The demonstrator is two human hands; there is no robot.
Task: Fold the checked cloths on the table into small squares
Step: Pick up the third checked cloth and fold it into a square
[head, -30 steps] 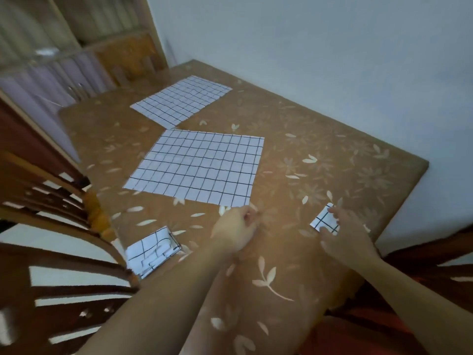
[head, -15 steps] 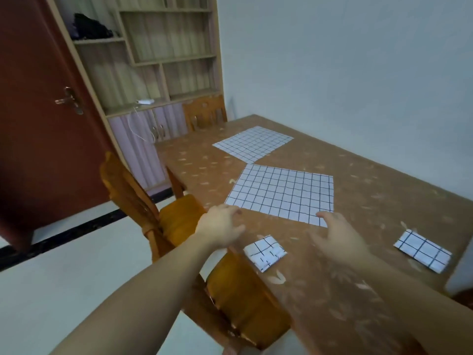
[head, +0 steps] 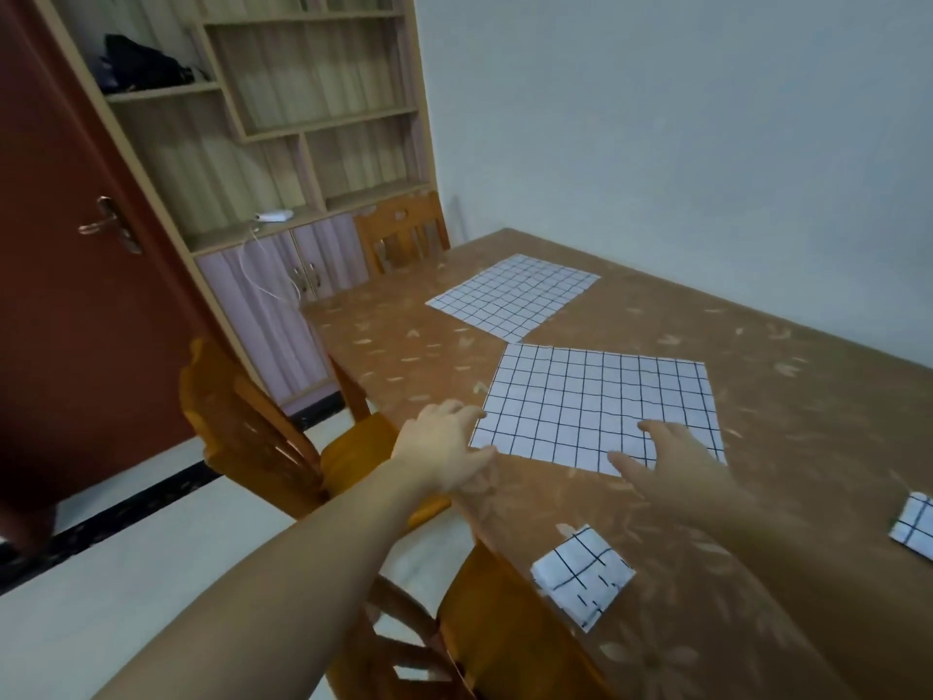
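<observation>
Both hands reach forward over the near part of the tabletop (head: 787,396), and neither holds anything. At about 9 o'clock from the picture centre, the left hand (head: 444,447) has its fingers loosely spread and relaxed, and its fingertips lie at the near left corner of the near flat cloth (head: 601,401); whether they already touch the cloth edge I cannot tell. At about 5 o'clock from the centre, the right hand (head: 671,457) is spread with straight fingers, and its fingertips lie over the near edge of the same cloth. This cloth is white with a black grid, and it lies flat and unfolded in the middle of the tabletop. At 12 o'clock from it, well further from the person, the far flat cloth (head: 515,295) lies also unfolded, and its near corner comes just beside the far edge of the first one. At 6 o'clock from the right hand, near the tabletop edge, the folded square (head: 580,573) rests as a small packet. At 3 o'clock, cut by the picture border, a second folded cloth (head: 916,527) shows only partly. On the left side two wooden chairs (head: 252,426) stand against the tabletop, and behind them are a red door (head: 75,295) and a shelf unit (head: 303,118).
</observation>
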